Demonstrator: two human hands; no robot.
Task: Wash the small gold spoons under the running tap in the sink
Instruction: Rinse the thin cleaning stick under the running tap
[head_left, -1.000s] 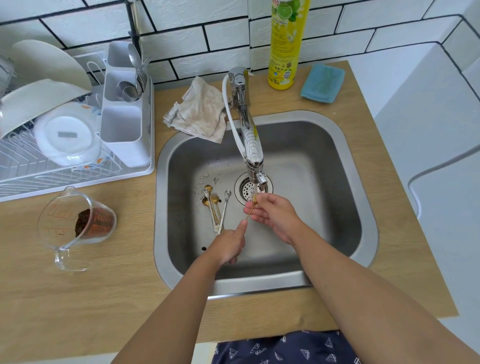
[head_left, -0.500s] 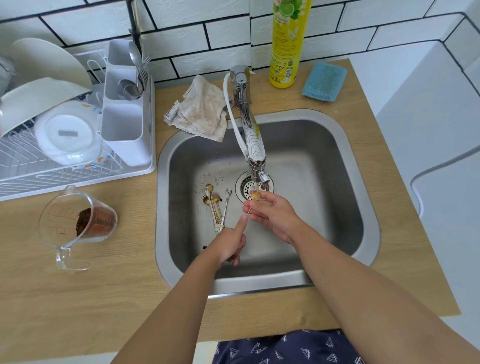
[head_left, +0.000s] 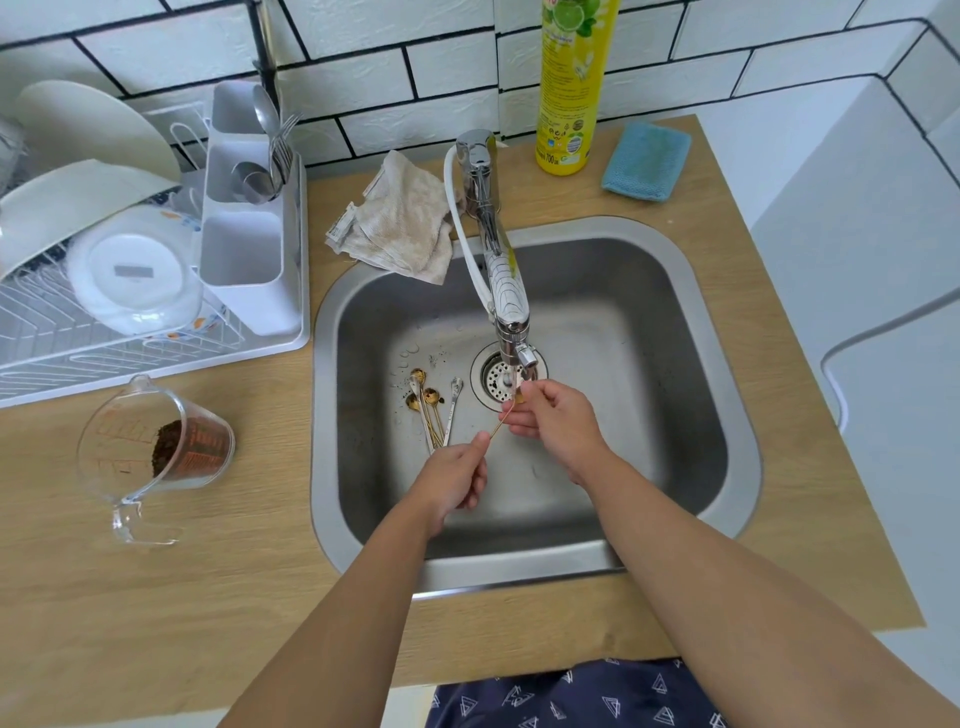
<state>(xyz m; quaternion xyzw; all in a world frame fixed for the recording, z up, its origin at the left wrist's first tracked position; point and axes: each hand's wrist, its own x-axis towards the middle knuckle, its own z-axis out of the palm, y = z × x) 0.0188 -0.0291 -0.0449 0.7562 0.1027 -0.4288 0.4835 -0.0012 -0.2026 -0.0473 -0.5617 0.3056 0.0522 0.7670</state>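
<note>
One small gold spoon (head_left: 500, 422) is held between both hands over the steel sink (head_left: 737, 415). My left hand (head_left: 454, 478) pinches the end of its thin handle. My right hand (head_left: 553, 423) grips the bowl end just under the tap spout (head_left: 511, 332), above the drain (head_left: 498, 378). Several more small gold spoons (head_left: 428, 408) lie in a loose bunch on the sink floor, left of the drain, with dark specks around them. The spoon's bowl is mostly hidden by my right fingers.
A beige cloth (head_left: 402, 226) lies at the sink's back left rim. A yellow soap bottle (head_left: 569, 88) and blue sponge (head_left: 647, 161) stand behind the sink. A white dish rack (head_left: 156, 270) with plates and cutlery fills the left. A clear measuring jug (head_left: 156, 452) with brown grounds lies beside the sink.
Both hands keep hold of the same spoon. My right hand has shifted slightly around the bowl end under the spout; the left hand has barely moved.
</note>
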